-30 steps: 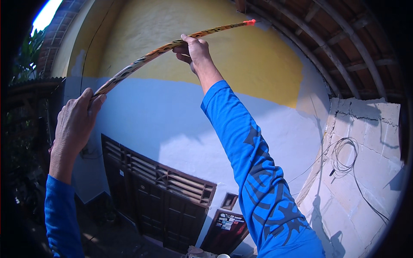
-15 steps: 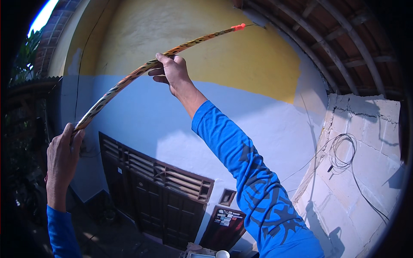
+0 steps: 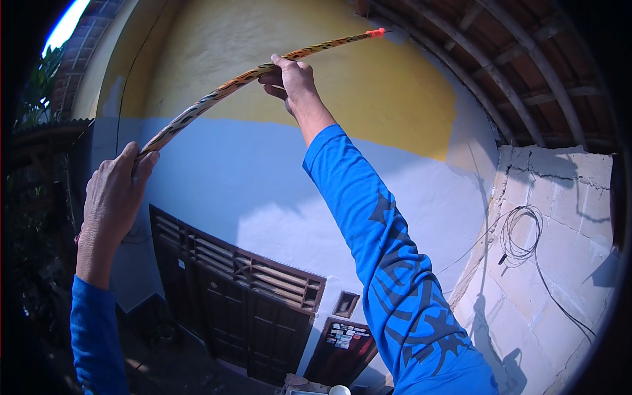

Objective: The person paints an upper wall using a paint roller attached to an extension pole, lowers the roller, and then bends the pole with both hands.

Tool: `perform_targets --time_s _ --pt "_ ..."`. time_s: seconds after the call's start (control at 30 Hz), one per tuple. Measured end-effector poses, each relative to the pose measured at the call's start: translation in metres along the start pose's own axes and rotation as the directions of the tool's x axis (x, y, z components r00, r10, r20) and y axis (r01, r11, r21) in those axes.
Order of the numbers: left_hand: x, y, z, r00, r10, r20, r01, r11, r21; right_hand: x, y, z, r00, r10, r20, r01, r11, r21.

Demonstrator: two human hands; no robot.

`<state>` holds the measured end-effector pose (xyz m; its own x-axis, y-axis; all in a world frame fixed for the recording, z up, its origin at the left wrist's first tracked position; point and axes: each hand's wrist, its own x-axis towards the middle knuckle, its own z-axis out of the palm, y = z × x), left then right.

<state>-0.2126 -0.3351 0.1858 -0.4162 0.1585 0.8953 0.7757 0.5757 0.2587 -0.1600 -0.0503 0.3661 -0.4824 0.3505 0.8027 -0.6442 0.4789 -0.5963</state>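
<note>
A long, slender patterned pole [image 3: 197, 108] in orange, yellow and white with dark marks slants up from left to right, looking curved in the wide view. Its upper end carries a bright orange-red tip [image 3: 376, 33], with a thin dark piece sticking out past it. My left hand [image 3: 115, 194] is closed round the lower end. Higher up, my right hand [image 3: 296, 85] grips the pole between thumb and fingers. What lies inside my left palm is hidden.
Behind stands a yellow and pale blue wall [image 3: 395, 197] with a dark wooden door [image 3: 230, 309] below. Roof beams [image 3: 526, 52] hang at upper right. Coiled wire [image 3: 521, 234] hangs on the white block wall [image 3: 566, 217]. A white cup [image 3: 340, 390] shows at the bottom edge.
Both hands have shifted up and to the right, carrying the pole with them. Its orange-red tip sits slightly higher and further right. Each hand keeps its grip.
</note>
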Motion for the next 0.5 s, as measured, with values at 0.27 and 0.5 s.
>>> perform_targets --time_s 0.27,0.5 --pt "0.002 0.001 0.005 0.999 -0.011 0.037 0.012 1.000 -0.028 0.006 0.002 -0.003 0.999 -0.037 -0.028 0.037 0.999 0.001" --pt "-0.024 -0.010 0.007 1.000 -0.001 0.029 0.001 1.000 0.001 -0.019 0.020 0.003 0.999 0.035 0.019 -0.034 0.999 -0.007"
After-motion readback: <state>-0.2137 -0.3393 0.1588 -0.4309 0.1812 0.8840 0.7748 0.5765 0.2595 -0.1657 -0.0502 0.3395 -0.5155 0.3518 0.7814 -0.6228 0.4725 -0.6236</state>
